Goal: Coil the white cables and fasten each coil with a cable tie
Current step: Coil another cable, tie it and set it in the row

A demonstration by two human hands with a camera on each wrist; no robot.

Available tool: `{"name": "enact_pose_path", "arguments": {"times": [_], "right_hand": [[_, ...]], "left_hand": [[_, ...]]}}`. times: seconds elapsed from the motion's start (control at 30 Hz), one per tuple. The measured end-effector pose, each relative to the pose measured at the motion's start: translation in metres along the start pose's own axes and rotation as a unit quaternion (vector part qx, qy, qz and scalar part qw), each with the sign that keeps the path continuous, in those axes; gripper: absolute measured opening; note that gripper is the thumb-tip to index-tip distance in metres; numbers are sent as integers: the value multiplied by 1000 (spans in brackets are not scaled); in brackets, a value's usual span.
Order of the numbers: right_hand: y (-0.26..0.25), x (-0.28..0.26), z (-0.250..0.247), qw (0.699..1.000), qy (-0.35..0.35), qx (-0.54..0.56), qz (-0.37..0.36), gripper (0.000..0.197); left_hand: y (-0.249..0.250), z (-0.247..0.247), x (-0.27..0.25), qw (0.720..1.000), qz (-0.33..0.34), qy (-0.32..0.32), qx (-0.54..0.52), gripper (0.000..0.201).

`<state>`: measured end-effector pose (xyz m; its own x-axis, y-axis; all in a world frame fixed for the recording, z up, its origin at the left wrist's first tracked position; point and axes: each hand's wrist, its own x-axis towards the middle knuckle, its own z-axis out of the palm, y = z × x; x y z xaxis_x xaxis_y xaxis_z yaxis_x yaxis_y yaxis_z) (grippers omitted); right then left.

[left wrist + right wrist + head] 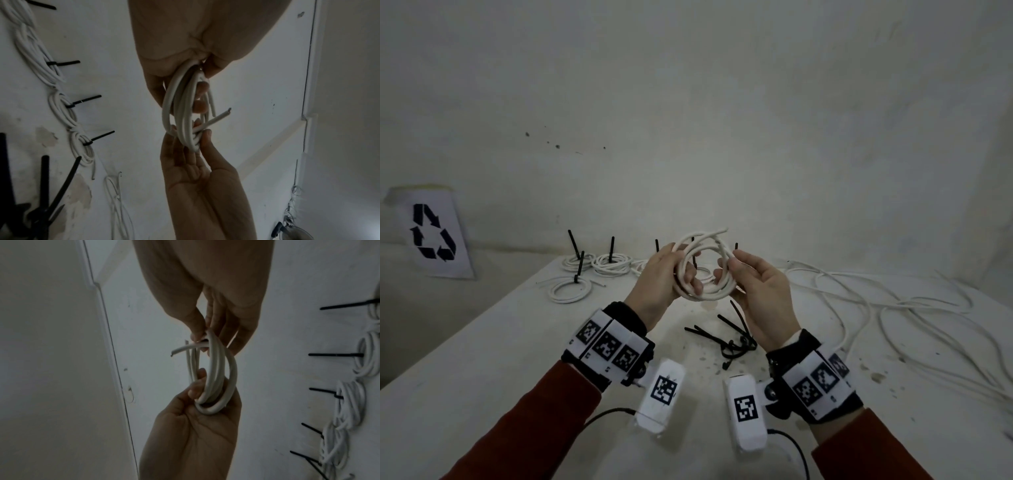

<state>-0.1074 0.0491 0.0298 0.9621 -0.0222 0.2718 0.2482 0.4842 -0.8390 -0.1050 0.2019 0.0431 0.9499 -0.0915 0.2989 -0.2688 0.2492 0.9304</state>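
Note:
I hold a white cable coil (707, 291) in the air above the white table (500, 342), in front of me. My left hand (676, 270) grips the coil's left side, its fingers curled through the loops (180, 105). On the right side, my right hand (729, 267) pinches the coil (218, 369) between thumb and fingers. Two free cable ends (717, 233) stick out at the top; no tie shows on this coil. Loose black cable ties (732, 337) lie on the table below my hands.
Several tied coils (570, 289) with upright black tie tails sit at the back left of the table. Loose white cables (893, 308) sprawl over the right side. A sheet with a recycling symbol (431, 233) leans on the wall at left.

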Motion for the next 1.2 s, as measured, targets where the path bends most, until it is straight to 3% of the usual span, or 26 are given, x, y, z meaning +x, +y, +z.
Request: {"name": "enact_pose_path", "arguments": {"times": [0.3,0.47,0.57,0.67,0.8,0.9,0.97,1.03,1.2], "right_hand": [[6,4,0,992,5,-125,-22,6],[10,1,-4,990,-7,-139,-7,8],[13,0,-7,994,5,-103,18,15],[14,0,-10,996,-4,-56,63,19],[14,7,-10,989,-14,62,137,29],[11,16,-10,977,39,139,159,26],[5,20,-9,970,96,171,147,26],[0,21,-11,966,136,183,125,28],[0,20,-10,968,167,162,96,28]], "left_hand": [[10,-10,1,990,-134,-43,-11,44],[2,-2,2,991,-129,-19,38,52],[2,-4,4,985,-162,-25,-56,56],[6,-10,-1,959,-201,-53,-194,47],[10,-6,-7,946,-179,-85,-255,44],[7,-3,-9,954,-152,-84,-245,52],[1,-3,-12,961,-135,-70,-230,56],[-9,-3,-17,977,-102,-50,-179,46],[-24,5,-24,997,-29,-18,-73,25]]}}
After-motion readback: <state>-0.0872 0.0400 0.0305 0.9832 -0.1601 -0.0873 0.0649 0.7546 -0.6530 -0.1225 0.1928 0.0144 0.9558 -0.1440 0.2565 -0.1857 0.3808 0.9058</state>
